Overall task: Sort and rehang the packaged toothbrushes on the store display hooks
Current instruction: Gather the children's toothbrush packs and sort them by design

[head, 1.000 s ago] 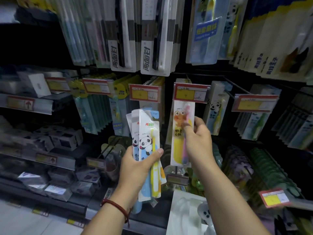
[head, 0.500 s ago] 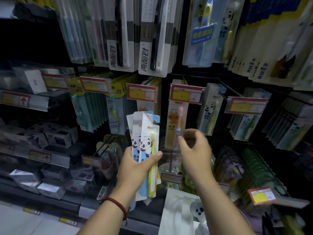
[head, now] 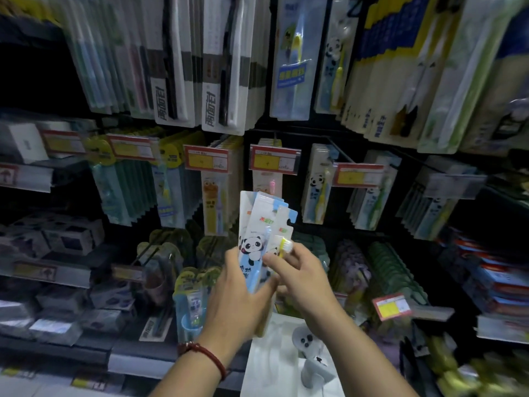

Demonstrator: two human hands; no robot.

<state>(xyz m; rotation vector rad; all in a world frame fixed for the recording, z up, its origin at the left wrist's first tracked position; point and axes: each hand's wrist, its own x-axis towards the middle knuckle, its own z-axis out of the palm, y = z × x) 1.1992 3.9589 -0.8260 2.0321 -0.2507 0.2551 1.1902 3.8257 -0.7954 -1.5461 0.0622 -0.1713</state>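
Left hand (head: 237,296) gripping fanned panda toothbrush packs (head: 254,224), right hand (head: 305,279) apparently pinching yellow-brush pack (head: 286,224) at fan's right edge.

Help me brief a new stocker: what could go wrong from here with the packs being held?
1. The left hand grips a fanned stack of panda packs only low down; as the right hand pinches the yellow-brush pack, the others could slip out.
2. Yellow and blue brushes share the stack, so one could land on the wrong hook, such as the pink-brush row behind.
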